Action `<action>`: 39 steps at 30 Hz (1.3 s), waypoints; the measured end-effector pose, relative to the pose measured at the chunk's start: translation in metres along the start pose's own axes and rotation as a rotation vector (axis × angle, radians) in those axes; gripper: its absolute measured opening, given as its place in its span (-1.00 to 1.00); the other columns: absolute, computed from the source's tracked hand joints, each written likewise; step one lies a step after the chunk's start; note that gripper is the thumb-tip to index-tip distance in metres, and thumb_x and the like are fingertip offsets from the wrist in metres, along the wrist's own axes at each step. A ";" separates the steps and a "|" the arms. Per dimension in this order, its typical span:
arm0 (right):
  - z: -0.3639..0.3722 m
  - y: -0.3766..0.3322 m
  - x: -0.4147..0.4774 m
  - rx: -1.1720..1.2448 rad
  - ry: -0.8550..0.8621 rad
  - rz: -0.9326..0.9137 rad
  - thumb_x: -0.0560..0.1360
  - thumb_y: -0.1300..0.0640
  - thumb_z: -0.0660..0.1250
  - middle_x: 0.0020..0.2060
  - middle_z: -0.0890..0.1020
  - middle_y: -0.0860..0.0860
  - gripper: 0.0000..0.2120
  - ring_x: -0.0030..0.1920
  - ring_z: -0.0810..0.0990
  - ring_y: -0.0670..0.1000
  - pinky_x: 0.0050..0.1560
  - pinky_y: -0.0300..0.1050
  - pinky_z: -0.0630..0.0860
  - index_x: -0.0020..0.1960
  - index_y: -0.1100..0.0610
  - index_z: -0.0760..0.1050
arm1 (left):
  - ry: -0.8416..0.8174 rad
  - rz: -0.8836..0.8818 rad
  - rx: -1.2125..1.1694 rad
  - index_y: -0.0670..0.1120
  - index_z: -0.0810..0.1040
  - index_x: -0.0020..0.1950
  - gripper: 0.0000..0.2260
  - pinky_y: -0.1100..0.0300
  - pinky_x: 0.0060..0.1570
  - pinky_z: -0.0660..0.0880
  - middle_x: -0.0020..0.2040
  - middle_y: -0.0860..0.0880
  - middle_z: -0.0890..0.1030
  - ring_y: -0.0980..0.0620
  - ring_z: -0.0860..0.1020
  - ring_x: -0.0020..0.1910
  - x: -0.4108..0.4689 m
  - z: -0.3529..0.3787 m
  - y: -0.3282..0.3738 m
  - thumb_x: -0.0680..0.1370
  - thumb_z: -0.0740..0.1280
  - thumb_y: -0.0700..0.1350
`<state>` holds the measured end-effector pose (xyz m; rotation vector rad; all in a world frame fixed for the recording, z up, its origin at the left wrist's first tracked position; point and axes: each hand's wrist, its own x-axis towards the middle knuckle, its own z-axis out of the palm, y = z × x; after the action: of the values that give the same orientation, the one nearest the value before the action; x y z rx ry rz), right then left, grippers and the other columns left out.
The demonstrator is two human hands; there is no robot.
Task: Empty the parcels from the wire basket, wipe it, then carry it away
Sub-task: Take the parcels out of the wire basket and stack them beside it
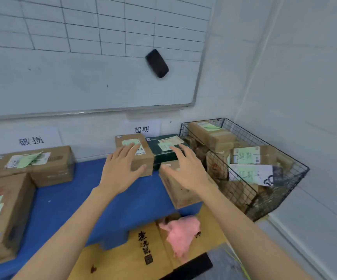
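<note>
Head view.
- Wire basket (278, 196) stands at 3 o'clock from the hands, in the wall corner, just beside the blue table (66, 201). Not yet emptied: the parcels (249, 156) are heaped to the rim, some tilted.
- Left hand (121, 168) has its fingers spread and straight over a brown box (143, 161) and grips nothing.
- Right hand (185, 168) is likewise flat and spread, over a small carton (180, 194) at the table edge. Can't tell whether either hand touches.
- Pink cloth (181, 233) lies at 6 o'clock, crumpled, on a yellow board.

Handling, as judged:
- Parcels are taped cardboard, stiff, likely light to moderate. Take them from the top, by opposite sides, since the leaning ones may slide.
- The basket's thin wire is rigid and light once empty. Hold it at the top rim on two sides.
</note>
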<state>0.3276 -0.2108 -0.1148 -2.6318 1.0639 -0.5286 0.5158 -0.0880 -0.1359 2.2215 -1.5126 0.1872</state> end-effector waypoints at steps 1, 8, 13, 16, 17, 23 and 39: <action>-0.014 0.018 -0.006 -0.013 0.010 0.009 0.55 -0.27 0.23 0.58 0.13 0.02 -0.33 0.58 0.04 0.06 0.50 0.11 0.17 0.56 -0.05 0.16 | -0.004 0.014 -0.011 0.08 0.15 0.59 -0.22 -0.01 0.44 0.14 0.57 0.05 0.22 -0.05 0.18 0.53 0.006 0.007 0.024 0.41 -0.07 0.39; -0.093 0.132 -0.043 -0.062 0.047 0.078 0.54 -0.26 0.25 0.57 0.14 0.06 -0.33 0.57 0.07 0.09 0.52 0.13 0.15 0.56 -0.07 0.16 | -0.021 0.085 -0.042 0.05 0.17 0.59 -0.27 -0.08 0.43 0.18 0.57 0.02 0.24 -0.05 0.20 0.53 0.036 0.052 0.157 0.47 0.04 0.35; -0.128 0.202 -0.058 -0.083 0.073 0.137 0.54 -0.24 0.28 0.56 0.16 0.05 -0.33 0.56 0.10 0.11 0.50 0.14 0.19 0.55 -0.05 0.18 | 0.000 0.127 -0.028 0.06 0.19 0.58 -0.33 -0.10 0.44 0.18 0.56 0.01 0.26 -0.06 0.19 0.53 0.056 0.076 0.219 0.53 0.10 0.33; -0.142 0.234 -0.059 -0.064 0.094 0.173 0.53 -0.23 0.29 0.55 0.18 0.04 -0.34 0.55 0.11 0.11 0.49 0.15 0.20 0.54 -0.05 0.20 | 0.021 0.112 -0.007 0.04 0.21 0.58 -0.30 -0.08 0.44 0.18 0.53 0.00 0.32 -0.09 0.22 0.51 0.069 0.083 0.243 0.49 0.05 0.33; -0.145 0.242 -0.058 -0.057 0.095 0.184 0.53 -0.23 0.30 0.55 0.18 0.03 -0.34 0.55 0.11 0.11 0.48 0.15 0.19 0.54 -0.05 0.20 | 0.032 0.111 -0.001 0.04 0.21 0.58 -0.30 -0.08 0.44 0.18 0.52 -0.01 0.33 -0.10 0.23 0.51 0.072 0.084 0.247 0.49 0.05 0.33; -0.153 0.293 -0.035 -0.073 0.095 0.175 0.53 -0.20 0.31 0.52 0.24 0.05 -0.35 0.52 0.18 0.08 0.46 0.09 0.19 0.53 -0.01 0.21 | 0.043 0.068 0.008 0.03 0.19 0.58 -0.36 -0.06 0.46 0.16 0.52 -0.03 0.33 -0.12 0.24 0.50 0.111 0.105 0.270 0.57 0.20 0.28; -0.115 0.361 0.152 -0.024 -0.143 -0.014 0.49 -0.08 0.40 0.53 0.19 0.05 -0.29 0.52 0.16 0.07 0.45 0.17 0.26 0.55 -0.03 0.18 | -0.066 -0.085 0.060 0.03 0.19 0.57 -0.22 -0.09 0.44 0.22 0.50 -0.04 0.36 -0.09 0.27 0.47 0.240 0.173 0.260 0.46 0.16 0.41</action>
<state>0.1584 -0.5820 -0.1058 -2.6535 1.0153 -0.3270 0.3494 -0.4448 -0.1324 2.3553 -1.4613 0.1362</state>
